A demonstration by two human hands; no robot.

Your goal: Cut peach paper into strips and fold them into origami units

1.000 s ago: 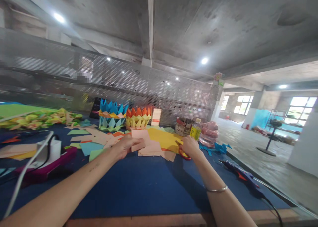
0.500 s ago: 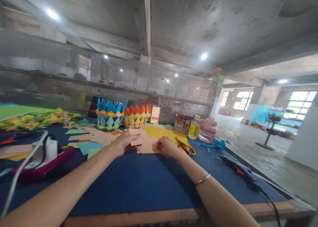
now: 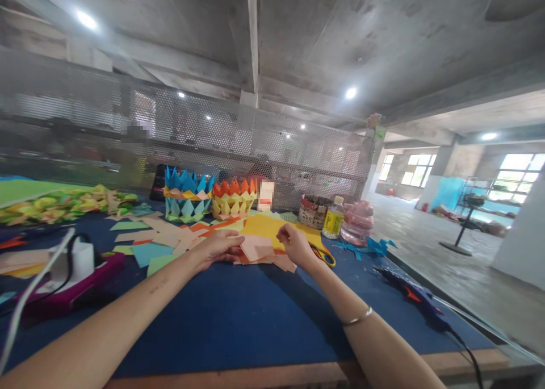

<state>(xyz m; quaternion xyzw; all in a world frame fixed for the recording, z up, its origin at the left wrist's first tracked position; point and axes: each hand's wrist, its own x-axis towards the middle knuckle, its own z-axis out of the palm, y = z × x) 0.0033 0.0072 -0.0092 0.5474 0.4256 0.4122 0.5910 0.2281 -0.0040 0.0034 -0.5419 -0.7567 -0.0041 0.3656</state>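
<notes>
My left hand (image 3: 218, 248) is closed on a pale pink piece of paper (image 3: 258, 247), its thumb on top. Under and beside that piece, more pink paper pieces (image 3: 284, 262) lie on the blue table. To the right, my right hand (image 3: 294, 245) is raised with its fingers curled into a pinch; whatever is between them, if anything, is too small to see. Behind both hands spreads a yellow sheet of paper (image 3: 264, 228). Yellow-handled scissors (image 3: 327, 257) rest just beyond my right wrist, partly covered by it.
A blue folded-paper basket (image 3: 188, 199) and an orange-and-yellow one (image 3: 233, 203) stand behind. Paper scraps (image 3: 159, 235) and a purple power strip (image 3: 80, 287) lie left. At right are a bottle (image 3: 332, 218), a pink container (image 3: 357, 223) and a corded glue gun (image 3: 409, 289).
My left hand has shifted slightly right, and the pink paper in it has lowered and tilted. My right hand has lifted off the pink pieces and moved a little right.
</notes>
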